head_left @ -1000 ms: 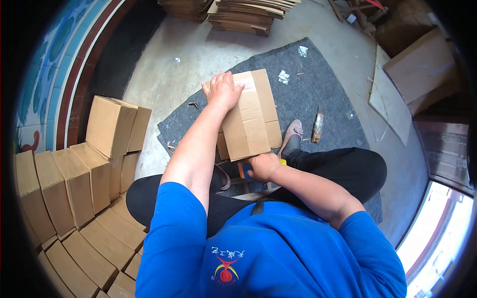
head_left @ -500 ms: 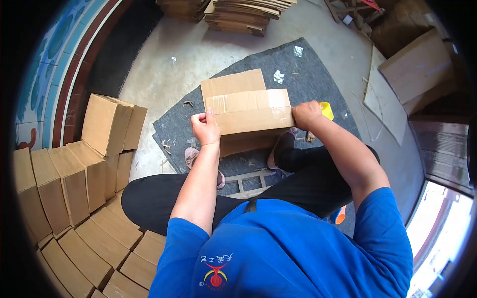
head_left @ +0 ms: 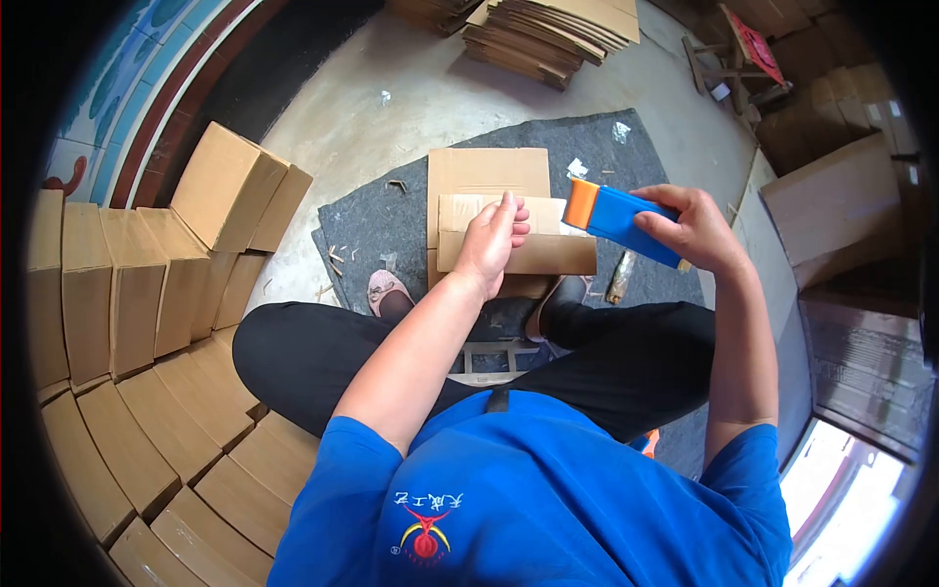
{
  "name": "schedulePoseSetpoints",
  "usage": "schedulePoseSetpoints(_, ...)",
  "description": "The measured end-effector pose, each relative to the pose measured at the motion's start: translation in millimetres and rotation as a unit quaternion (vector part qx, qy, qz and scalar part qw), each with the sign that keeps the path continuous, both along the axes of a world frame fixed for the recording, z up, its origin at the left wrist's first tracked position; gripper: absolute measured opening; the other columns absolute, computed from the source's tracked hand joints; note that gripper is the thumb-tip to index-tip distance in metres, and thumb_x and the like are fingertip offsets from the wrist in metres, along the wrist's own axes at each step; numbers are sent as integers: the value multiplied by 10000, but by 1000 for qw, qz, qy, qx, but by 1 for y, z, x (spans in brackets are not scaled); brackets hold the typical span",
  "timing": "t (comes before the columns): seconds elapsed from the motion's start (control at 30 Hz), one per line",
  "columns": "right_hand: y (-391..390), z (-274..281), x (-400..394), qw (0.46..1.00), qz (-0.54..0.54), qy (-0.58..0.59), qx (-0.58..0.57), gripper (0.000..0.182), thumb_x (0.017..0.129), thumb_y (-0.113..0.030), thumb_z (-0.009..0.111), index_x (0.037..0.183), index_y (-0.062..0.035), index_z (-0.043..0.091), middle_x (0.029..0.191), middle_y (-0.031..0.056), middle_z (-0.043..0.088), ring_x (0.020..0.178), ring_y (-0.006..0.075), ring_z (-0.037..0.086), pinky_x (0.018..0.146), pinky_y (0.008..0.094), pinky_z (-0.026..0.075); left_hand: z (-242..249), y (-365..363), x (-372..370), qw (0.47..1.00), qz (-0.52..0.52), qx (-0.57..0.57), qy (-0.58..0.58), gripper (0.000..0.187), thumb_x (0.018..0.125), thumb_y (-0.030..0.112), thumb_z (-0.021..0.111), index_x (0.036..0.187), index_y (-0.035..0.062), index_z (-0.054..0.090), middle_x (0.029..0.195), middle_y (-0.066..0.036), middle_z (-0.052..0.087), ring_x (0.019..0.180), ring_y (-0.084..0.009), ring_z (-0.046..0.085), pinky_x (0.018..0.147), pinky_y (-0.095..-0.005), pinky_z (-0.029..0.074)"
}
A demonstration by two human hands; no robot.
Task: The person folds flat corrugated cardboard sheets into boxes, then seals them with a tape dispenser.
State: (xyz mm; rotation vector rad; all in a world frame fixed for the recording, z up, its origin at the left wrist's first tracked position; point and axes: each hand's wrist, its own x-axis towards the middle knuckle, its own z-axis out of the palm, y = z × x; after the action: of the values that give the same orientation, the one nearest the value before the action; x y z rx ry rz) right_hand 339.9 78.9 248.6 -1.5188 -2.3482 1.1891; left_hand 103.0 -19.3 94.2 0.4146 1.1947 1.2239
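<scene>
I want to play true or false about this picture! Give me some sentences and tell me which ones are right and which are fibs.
1. The tool is in the left hand. False: it is in the right hand.
2. The tool is blue and orange. True.
3. White scraps lie on the mat. True.
4. The person is wearing green on top. False: the shirt is blue.
5. There are stacked boxes on the person's left side. True.
6. A bucket is right in front of the person. False: a cardboard box is there.
</scene>
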Motion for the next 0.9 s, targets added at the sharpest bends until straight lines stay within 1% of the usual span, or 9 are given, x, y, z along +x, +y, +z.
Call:
schedulePoseSetpoints(0.1, -12, -1, -11, 997, 35, 41, -58, 453, 854, -343, 725, 1195, -45, 704, 987, 121, 727, 900, 190, 689, 852, 352, 559, 14, 3, 3, 973, -62, -28, -220, 622, 1042, 579, 340, 1243, 37, 571, 1168, -96, 613, 1110, -194, 568, 994, -356, 444)
schedulePoseSetpoints(0.23, -22, -22, -15, 996, 44, 49, -65, 457, 860, -358, 732, 1199, -53, 703, 993, 113, 723, 917, 174, 680, 865, 346, 552, 17, -7, -4, 978, -51, -49, -194, 621, 1037, 585, 349, 1216, 35, 576, 1120, -91, 614, 1029, -188, 573, 927, -361, 464)
schedulePoseSetpoints(0.43, -30, -34, -20, 991, 49, 58, -110, 427, 870, -347, 725, 1178, -51, 715, 964, 101, 725, 881, 170, 680, 842, 334, 553, -5, -29, -12, 940, -37, -104, -322, 456, 1042, 485, 426, 1175, 94, 619, 1115, -62, 657, 1020, -192, 611, 889, -358, 493)
schedulePoseSetpoints(0.53, -36, -37, -31, 991, 51, 43, -115, 421, 872, -349, 715, 1159, -42, 721, 946, 117, 725, 864, 173, 683, 836, 336, 551, -17, -41, -5, 952, -31, -112, -283, 230, 1001, 288, 574, 1128, 109, 645, 1043, -47, 683, 914, -167, 614, 773, -314, 475)
schedulePoseSetpoints(0.63, -37, -40, -40, 994, 64, 6, -93, 411, 873, -333, 705, 1141, -22, 721, 946, 133, 726, 867, 182, 685, 839, 344, 551, -22, -46, -10, 973, 24, -126, -189, 157, 996, 225, 572, 1058, 102, 647, 934, -15, 646, 817, -136, 571, 714, -290, 455)
schedulePoseSetpoints(0.67, -36, -37, -44, 994, 55, 11, -92, 413, 870, -332, 704, 1133, -14, 721, 943, 140, 726, 871, 190, 688, 845, 350, 550, -24, -46, -27, 982, 25, -103, -158, 127, 994, 205, 588, 1032, 99, 646, 828, 14, 602, 710, -109, 533, 668, -275, 444)
schedulePoseSetpoints(0.7, -34, -34, -48, 995, 46, 16, -90, 415, 867, -330, 703, 1124, -5, 721, 940, 148, 725, 874, 198, 691, 852, 356, 550, -2, -42, -40, 982, 81, -134, -106, 111, 988, 192, 607, 998, 86, 638, 762, 31, 554, 657, -89, 507, 616, -261, 437)
schedulePoseSetpoints(0.83, -22, -22, -77, 995, 70, -71, 1, 458, 863, -393, 668, 1117, -17, 728, 951, 202, 733, 891, 290, 727, 844, 386, 570, -20, -27, -114, 976, 123, -168, 58, 99, 967, 166, 625, 981, 70, 637, 741, 18, 565, 605, -95, 493, 550, -269, 432)
schedulePoseSetpoints(0.9, -15, -32, -95, 986, 93, -135, 17, 460, 852, -417, 659, 1111, -45, 739, 938, 210, 732, 897, 308, 726, 855, 396, 568, -26, -24, -128, 971, 99, -207, 62, 110, 953, 181, 651, 979, 74, 640, 727, 27, 560, 593, -91, 488, 541, -263, 425)
